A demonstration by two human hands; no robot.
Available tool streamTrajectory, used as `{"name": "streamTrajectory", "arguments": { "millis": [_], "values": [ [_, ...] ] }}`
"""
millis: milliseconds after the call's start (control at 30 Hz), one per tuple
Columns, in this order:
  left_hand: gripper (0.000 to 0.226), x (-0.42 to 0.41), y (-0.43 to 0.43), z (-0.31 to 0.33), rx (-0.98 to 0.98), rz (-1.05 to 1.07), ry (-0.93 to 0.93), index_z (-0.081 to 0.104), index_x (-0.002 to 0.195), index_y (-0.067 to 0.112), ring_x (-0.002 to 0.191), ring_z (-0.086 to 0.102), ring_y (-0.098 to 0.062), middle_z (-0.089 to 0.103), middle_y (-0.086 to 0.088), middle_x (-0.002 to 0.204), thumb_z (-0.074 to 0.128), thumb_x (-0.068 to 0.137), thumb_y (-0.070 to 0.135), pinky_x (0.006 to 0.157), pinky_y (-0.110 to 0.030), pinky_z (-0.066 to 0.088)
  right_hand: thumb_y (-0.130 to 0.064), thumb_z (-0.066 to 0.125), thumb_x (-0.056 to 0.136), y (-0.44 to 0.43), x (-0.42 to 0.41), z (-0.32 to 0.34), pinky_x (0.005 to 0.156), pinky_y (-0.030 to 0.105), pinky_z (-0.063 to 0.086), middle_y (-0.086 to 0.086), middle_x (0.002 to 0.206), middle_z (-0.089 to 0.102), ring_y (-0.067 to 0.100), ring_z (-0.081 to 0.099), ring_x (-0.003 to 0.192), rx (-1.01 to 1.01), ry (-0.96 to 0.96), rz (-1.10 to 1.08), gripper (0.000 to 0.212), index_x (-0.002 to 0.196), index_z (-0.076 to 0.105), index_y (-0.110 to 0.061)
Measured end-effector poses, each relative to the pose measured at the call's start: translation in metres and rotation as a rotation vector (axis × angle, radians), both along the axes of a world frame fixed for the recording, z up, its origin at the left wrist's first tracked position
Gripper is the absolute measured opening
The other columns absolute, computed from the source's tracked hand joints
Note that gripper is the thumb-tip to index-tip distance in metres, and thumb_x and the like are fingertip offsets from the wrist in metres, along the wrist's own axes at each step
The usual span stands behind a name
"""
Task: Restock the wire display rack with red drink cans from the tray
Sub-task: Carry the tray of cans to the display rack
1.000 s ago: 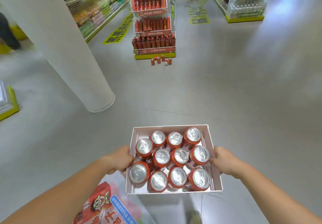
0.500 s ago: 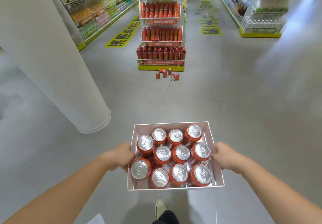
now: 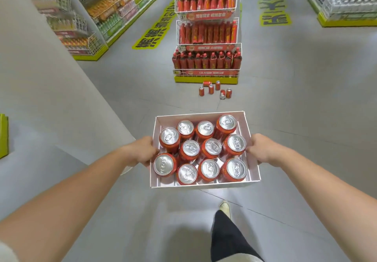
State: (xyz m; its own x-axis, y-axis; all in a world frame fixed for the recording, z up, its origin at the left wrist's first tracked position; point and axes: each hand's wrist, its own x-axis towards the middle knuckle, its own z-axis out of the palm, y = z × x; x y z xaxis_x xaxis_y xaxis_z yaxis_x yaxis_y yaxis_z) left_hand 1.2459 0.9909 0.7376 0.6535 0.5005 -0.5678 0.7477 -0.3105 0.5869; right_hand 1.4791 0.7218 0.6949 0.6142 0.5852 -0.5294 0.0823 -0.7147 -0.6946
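Head view: our left grip (image 3: 140,151) and right grip (image 3: 263,149) clasp the tray (image 3: 204,185) of cans (image 3: 211,148), well short of the rack (image 3: 206,31), restocking seemingly unstarted.

A broad white pillar (image 3: 51,78) stands on the grey floor (image 3: 306,108). Behind the pillar run shelves (image 3: 98,16) of colourful packets. Yellow floor lettering (image 3: 155,35) lies right of the pillar.

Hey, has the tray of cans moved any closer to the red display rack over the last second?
Yes. The tray has come forward, toward the rack, which now looms larger with less floor between them.
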Motion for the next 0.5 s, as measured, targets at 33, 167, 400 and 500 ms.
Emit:
{"name": "streamTrajectory", "arguments": {
  "millis": [33, 167, 400, 500],
  "values": [
    [0.01, 0.019, 0.02, -0.001, -0.004, 0.009, 0.006, 0.066, 0.088, 0.01, 0.06, 0.062, -0.015, 0.068, -0.004, 0.074, 0.057, 0.093, 0.005, 0.052, -0.026, 0.05, 0.007, 0.05, 0.087, 0.022, 0.024, -0.001, 0.056, 0.042, 0.062, 0.025, 0.084, 0.071, 0.039, 0.072, 0.074, 0.003, 0.002, 0.011, 0.016, 0.087, 0.067, 0.006],
    [0.01, 0.091, 0.098, -0.005, 0.0, 0.058, 0.008, 0.066, 0.094, 0.007, 0.063, 0.057, -0.017, 0.066, -0.009, 0.08, 0.056, 0.093, 0.006, 0.046, -0.023, 0.047, 0.005, 0.054, 0.086, 0.105, 0.107, 0.006, 0.046, 0.029, 0.054, 0.023, 0.085, 0.073, 0.032, 0.07, 0.067, -0.012, -0.004, 0.075, 0.016, 0.089, 0.069, 0.001],
    [0.015, 0.199, 0.226, -0.011, -0.093, 0.141, -0.026, 0.069, 0.103, 0.002, 0.082, 0.074, -0.031, 0.075, -0.021, 0.099, 0.059, 0.092, 0.005, 0.063, -0.04, 0.063, -0.002, 0.055, 0.09, 0.243, 0.224, 0.024, 0.046, 0.028, 0.052, 0.017, 0.081, 0.072, 0.028, 0.068, 0.064, -0.034, -0.006, 0.132, 0.013, 0.09, 0.069, -0.003],
    [0.012, 0.247, 0.287, -0.019, -0.128, 0.132, -0.022, 0.071, 0.101, 0.006, 0.089, 0.075, -0.035, 0.077, -0.017, 0.096, 0.063, 0.092, 0.009, 0.066, -0.044, 0.063, -0.005, 0.055, 0.093, 0.308, 0.27, 0.019, 0.045, 0.027, 0.051, 0.009, 0.078, 0.071, 0.025, 0.069, 0.065, -0.037, -0.007, 0.147, 0.014, 0.091, 0.067, -0.01]
  ]
}}
